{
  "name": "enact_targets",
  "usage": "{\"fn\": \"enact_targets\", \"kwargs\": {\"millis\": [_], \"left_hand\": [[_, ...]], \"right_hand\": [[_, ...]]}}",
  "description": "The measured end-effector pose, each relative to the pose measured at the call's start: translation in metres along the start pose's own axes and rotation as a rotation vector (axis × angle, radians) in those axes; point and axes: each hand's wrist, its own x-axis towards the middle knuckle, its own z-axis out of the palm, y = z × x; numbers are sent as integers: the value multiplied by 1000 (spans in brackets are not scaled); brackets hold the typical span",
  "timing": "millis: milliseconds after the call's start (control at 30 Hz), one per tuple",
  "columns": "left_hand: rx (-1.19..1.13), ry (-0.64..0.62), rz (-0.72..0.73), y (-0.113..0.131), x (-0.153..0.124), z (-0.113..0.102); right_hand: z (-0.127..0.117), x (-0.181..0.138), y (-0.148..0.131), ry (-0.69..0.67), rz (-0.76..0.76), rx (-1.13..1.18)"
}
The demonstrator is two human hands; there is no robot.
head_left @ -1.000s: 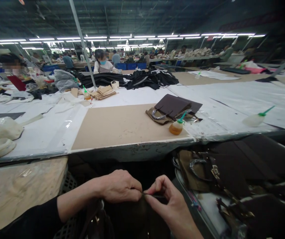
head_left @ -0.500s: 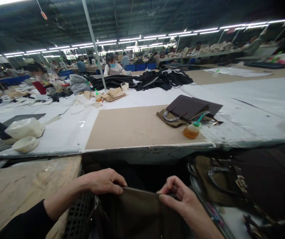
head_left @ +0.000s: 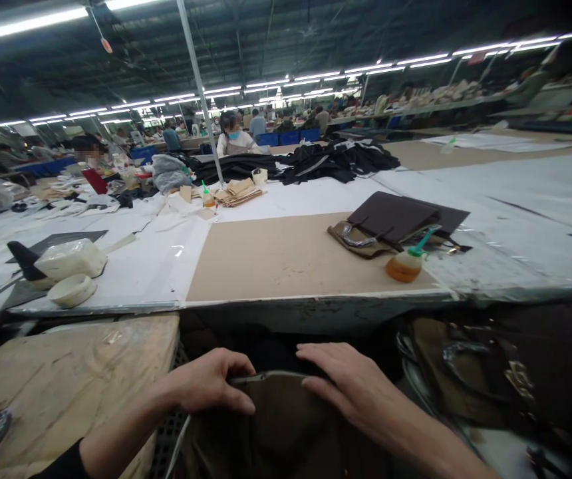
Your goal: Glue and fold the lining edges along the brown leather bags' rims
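Observation:
A dark olive-brown bag (head_left: 286, 419) is in front of me at the bottom of the view, its pale-lined top edge facing up. My left hand (head_left: 211, 382) grips the left end of that edge, with the thumb on the near face and the fingers behind. At the other end, my right hand (head_left: 350, 379) is open, its fingers stretched out above the edge and its thumb by the fabric. The lower part of the bag fades into shadow.
Across the workbench's front lies a tan board (head_left: 261, 259). On it are a glue bottle (head_left: 404, 266) and a brown bag (head_left: 390, 216). More bags (head_left: 445, 366) lie at my right. A worn board (head_left: 66, 372) is at my left; a white bowl (head_left: 72, 291) stands beyond it.
My right hand has loosened its pinch on the bag's edge and spread its fingers. My left thumb has moved lower on the near face. The surroundings have shifted slightly right in view.

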Motion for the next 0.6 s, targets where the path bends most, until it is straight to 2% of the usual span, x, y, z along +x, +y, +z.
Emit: {"fn": "enact_targets", "kwargs": {"millis": [100,167,333,600], "left_hand": [[12,12,10,7,-5,4],[42,39,18,10,-6,7],[160,145,100,16,-7,12],[479,273,163,24,3,17]], "right_hand": [[5,13,-24,-118,13,-36],[10,18,-30,-154,40,-13],[15,18,-26,-111,110,72],[17,14,-27,-72,145,38]]}}
